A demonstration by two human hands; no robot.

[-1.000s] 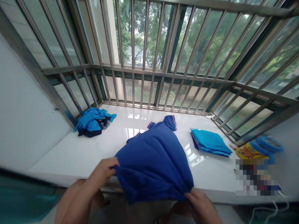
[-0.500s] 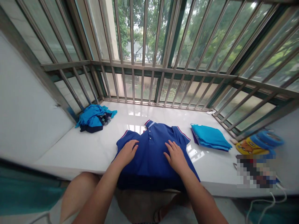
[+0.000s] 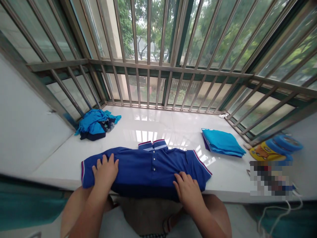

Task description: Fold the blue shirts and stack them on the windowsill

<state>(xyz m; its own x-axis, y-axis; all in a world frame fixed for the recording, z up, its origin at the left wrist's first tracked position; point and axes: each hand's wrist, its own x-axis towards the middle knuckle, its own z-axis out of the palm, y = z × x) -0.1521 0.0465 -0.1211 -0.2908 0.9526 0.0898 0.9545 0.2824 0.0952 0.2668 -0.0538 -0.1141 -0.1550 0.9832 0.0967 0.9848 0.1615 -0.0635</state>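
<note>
A dark blue polo shirt (image 3: 148, 168) lies face up across the front edge of the white window ledge (image 3: 160, 129), collar toward the window and sleeves spread to both sides. My left hand (image 3: 106, 171) rests flat on the shirt's left sleeve area, fingers stretched out. On the lower right part of the shirt near its right sleeve, my right hand (image 3: 188, 189) lies flat too, fingers apart. The shirt's lower part hangs over the ledge toward my lap.
A crumpled heap of blue and dark clothes (image 3: 95, 124) sits at the back left corner. A folded stack of turquoise clothes (image 3: 223, 142) lies to the right. Farther right are a yellow and blue item (image 3: 274, 148) and a white cable (image 3: 279, 215). Metal window bars (image 3: 158, 71) enclose the ledge.
The shirt was held up by its hem, then laid face up on the ledge. My hands have slid outward from near the collar to the sleeves, spreading it wide.
</note>
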